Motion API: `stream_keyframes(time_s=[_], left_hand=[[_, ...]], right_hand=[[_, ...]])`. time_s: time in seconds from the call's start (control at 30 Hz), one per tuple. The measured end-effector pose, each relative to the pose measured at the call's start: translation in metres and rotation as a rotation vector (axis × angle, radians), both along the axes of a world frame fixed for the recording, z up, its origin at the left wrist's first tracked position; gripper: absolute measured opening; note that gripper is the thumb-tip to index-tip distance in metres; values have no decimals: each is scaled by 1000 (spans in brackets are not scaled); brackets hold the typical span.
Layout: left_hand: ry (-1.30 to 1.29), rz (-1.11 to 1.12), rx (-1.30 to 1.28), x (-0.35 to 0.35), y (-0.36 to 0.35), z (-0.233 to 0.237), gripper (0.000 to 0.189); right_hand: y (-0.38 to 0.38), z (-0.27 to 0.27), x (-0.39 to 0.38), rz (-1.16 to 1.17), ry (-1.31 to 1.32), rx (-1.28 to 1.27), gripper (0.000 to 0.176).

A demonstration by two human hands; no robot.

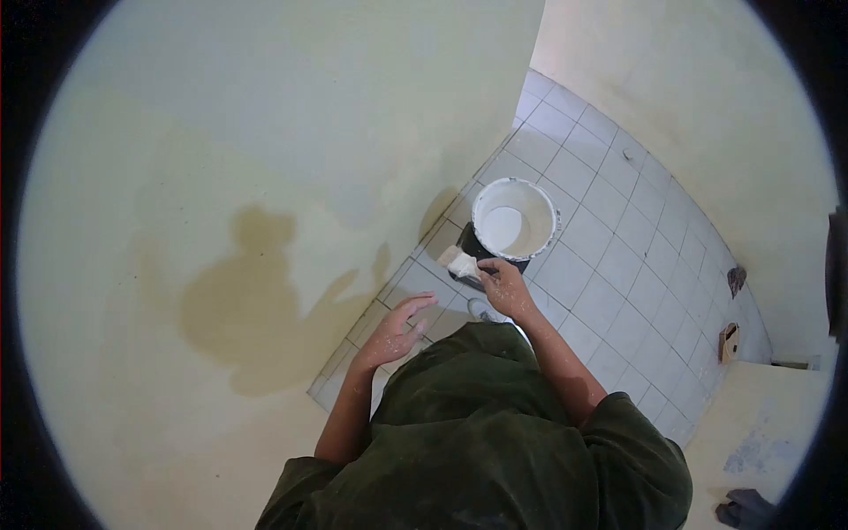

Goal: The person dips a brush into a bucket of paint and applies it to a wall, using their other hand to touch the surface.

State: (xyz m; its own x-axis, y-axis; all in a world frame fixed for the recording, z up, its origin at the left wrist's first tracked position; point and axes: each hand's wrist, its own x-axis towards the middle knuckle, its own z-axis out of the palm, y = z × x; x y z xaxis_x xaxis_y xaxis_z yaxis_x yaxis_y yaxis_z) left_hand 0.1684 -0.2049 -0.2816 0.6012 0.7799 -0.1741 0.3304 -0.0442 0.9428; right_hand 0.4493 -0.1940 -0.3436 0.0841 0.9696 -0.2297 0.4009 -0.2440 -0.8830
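My right hand [505, 290] grips the handle of a paintbrush [461, 262], its bristles coated white and pointing left. Just beyond the brush stands a white bucket [555, 221] with paint-smeared rim and white paint [504, 231] at the bottom. The bucket rests on a dark stand [465, 237], partly hidden beneath it. To the left, my left hand [397, 331] is held in the air with fingers stretched out and nothing in it. White specks dot both hands and the right forearm.
A pale wall [265, 141], with my shadow on it, rises close on the left. Light tiles [609, 256] cover the floor. Along the right wall lie a brown box-like item [729, 343] and a dark crumpled thing [737, 281]. Dark cloth [745, 510] is at bottom right.
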Motion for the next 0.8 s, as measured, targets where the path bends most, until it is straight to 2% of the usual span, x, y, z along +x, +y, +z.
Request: stream_keyframes(time_s=[0.07, 0.17, 0.2, 0.3, 0.33, 0.47, 0.57, 0.67, 0.8], left_hand=[[31, 12, -41, 11, 5, -13, 46], [135, -54, 53, 39, 20, -19, 46], [123, -36, 30, 50, 23, -18, 45], [116, -5, -6, 82, 37, -13, 44], [132, -7, 2, 92, 41, -12, 44], [187, -15, 52, 121, 53, -19, 43], [211, 7, 23, 141, 65, -12, 43], [231, 34, 25, 155, 77, -10, 42], [246, 74, 1, 171, 81, -4, 41]], right_hand=[[8, 5, 22, -20, 47, -63, 26], [22, -22, 64, -69, -1, -60, 26], [25, -28, 75, -49, -109, 86, 29], [43, -43, 109, -52, -190, -114, 31], [48, -65, 121, -49, -243, -14, 33], [67, -113, 163, -38, -444, -38, 37], [89, -113, 182, -36, -465, -79, 35], [108, -155, 199, -7, -504, 3, 24], [131, -202, 208, 32, -572, 23, 22]])
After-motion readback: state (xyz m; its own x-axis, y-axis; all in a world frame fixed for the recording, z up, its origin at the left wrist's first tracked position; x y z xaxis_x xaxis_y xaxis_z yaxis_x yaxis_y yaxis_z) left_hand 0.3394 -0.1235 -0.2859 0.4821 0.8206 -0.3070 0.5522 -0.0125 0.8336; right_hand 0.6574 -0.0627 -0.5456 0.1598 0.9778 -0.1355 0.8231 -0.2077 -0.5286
